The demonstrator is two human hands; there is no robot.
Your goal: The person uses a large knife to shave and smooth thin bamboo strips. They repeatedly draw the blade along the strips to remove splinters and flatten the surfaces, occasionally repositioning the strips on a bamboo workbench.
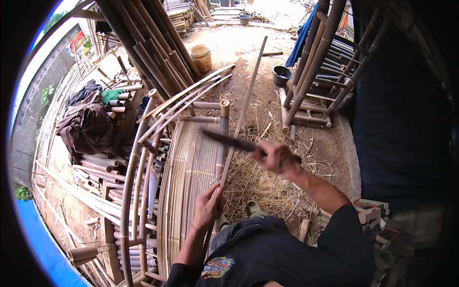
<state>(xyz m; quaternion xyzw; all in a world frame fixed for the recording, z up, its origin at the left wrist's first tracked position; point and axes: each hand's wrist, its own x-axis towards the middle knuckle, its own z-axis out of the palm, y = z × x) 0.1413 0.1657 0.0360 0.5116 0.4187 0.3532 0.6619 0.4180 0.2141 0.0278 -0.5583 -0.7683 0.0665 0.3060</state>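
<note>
My left hand [209,206] is closed round a long, thin bamboo strip [245,107], which slants up and away from me over the ground. In my right hand [277,157] is the handle of a machete [227,140]. Its dark blade points left and crosses the strip, slightly blurred; whether it touches the strip I cannot tell. Just left of my left hand is a bamboo bench [191,158] with a slatted seat and round pole rails. Two or three pale split bamboo lengths [186,98] lie across the bench's far end.
Shavings [267,186] cover the ground before my feet. Stacked bamboo poles [103,167] and a dark cloth [86,126] lie left of the bench. A bamboo rack [313,81] and black bucket [282,74] stand at the far right; a yellowish bucket [201,58] stands beyond the bench.
</note>
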